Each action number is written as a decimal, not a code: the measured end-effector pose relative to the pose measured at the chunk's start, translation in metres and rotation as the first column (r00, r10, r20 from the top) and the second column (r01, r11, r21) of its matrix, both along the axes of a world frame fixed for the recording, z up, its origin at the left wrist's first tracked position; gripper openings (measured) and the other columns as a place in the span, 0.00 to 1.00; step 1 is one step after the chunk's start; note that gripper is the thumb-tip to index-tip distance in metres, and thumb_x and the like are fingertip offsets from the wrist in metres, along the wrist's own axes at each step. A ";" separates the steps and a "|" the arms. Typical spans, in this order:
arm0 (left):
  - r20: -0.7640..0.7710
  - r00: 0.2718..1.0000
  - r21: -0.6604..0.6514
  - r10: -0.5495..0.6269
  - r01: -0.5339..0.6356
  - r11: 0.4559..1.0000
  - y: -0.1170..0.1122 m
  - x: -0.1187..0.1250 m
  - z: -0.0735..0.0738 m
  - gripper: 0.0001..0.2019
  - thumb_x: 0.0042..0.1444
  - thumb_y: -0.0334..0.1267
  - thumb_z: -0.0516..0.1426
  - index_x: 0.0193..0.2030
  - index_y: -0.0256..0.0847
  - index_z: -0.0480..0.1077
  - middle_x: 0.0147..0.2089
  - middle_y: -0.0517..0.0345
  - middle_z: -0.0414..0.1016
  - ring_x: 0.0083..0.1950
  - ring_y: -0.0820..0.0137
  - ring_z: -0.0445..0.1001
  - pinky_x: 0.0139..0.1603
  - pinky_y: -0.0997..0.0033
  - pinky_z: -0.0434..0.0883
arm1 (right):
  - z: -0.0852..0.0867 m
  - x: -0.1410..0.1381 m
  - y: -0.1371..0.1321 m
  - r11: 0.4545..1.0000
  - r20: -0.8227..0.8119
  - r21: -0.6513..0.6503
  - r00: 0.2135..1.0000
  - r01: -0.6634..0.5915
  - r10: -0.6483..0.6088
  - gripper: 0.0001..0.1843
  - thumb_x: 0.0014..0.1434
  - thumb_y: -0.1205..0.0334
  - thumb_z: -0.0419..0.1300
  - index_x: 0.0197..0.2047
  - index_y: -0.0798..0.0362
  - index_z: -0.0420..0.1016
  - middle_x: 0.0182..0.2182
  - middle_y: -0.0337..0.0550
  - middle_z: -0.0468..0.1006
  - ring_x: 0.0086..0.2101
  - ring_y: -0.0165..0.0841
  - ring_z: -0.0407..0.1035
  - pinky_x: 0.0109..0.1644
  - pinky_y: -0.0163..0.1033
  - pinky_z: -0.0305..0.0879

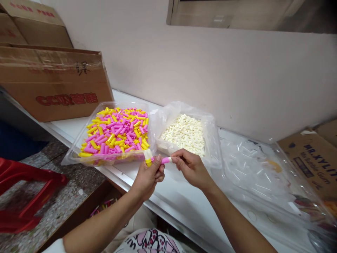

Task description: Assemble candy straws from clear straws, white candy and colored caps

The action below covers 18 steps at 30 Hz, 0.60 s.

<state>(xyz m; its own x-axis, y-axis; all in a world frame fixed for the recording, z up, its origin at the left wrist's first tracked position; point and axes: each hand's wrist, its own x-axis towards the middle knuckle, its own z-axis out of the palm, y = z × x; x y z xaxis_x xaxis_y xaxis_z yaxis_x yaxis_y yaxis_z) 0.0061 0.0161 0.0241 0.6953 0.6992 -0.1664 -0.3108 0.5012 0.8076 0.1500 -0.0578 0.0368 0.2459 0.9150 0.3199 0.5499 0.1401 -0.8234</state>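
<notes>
My left hand (pixel 147 177) is closed around a pink plastic tube (pixel 165 160) and a yellow tube (pixel 148 162) with a clear or whitish section sticking up from it. To its right, my right hand (pixel 191 169) pinches a small white piece (pixel 170 159) at the pink tube's right end. How deep that piece sits in the tube cannot be made out. Behind my left hand stands a clear plastic tray (pixel 72 157) heaped with short pink and yellow tubes (pixel 118 128). Beyond my right hand, small off-white pieces (pixel 185 133) fill a container lined with a clear bag (pixel 212 130).
Clear tubes lie in a plastic tray (pixel 279 147) on the right of the white table (pixel 179 196). Cardboard boxes stand at the left (pixel 55 84) and right (pixel 310 158). A red stool (pixel 28 196) is on the floor. An open box (pixel 79 214) sits below the table edge.
</notes>
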 end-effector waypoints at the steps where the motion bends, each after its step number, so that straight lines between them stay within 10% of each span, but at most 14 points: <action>1: 0.008 1.000 0.004 0.019 -0.019 1.000 -0.002 0.000 0.000 0.21 0.46 0.50 0.65 0.27 0.37 0.60 0.20 0.68 0.61 0.17 0.86 0.46 0.18 0.82 0.46 | -0.002 -0.003 -0.001 1.000 0.000 0.016 1.000 0.013 -0.013 0.11 0.63 0.55 0.54 0.37 0.52 0.72 0.23 0.35 0.68 0.24 0.26 0.62 0.28 0.32 0.59; 9: -0.050 0.990 0.141 -0.135 0.141 0.980 0.007 -0.006 -0.005 0.19 0.50 0.53 0.60 0.28 0.39 0.61 0.19 0.68 0.59 0.16 0.84 0.47 0.17 0.80 0.47 | -0.007 -0.009 -0.005 0.999 0.073 0.042 0.997 -0.011 0.008 0.10 0.64 0.57 0.52 0.38 0.52 0.72 0.25 0.36 0.70 0.25 0.26 0.63 0.29 0.32 0.60; 14: -0.366 0.830 0.421 -0.422 0.552 0.720 0.030 -0.013 0.011 0.18 0.53 0.52 0.57 0.32 0.36 0.67 0.28 0.57 0.69 0.23 0.76 0.64 0.21 0.76 0.61 | 0.016 0.000 0.001 0.986 0.200 -0.038 0.966 -0.162 0.166 0.11 0.64 0.57 0.51 0.41 0.51 0.73 0.32 0.40 0.75 0.30 0.28 0.68 0.34 0.33 0.63; 18: -0.582 0.813 0.527 -0.029 0.404 0.747 0.079 -0.026 0.026 0.15 0.50 0.49 0.58 0.35 0.39 0.66 0.25 0.64 0.64 0.23 0.75 0.62 0.23 0.75 0.61 | 0.026 0.040 0.005 0.988 0.251 -0.154 0.967 -0.013 0.052 0.17 0.61 0.51 0.54 0.49 0.49 0.70 0.34 0.41 0.77 0.32 0.31 0.70 0.32 0.34 0.63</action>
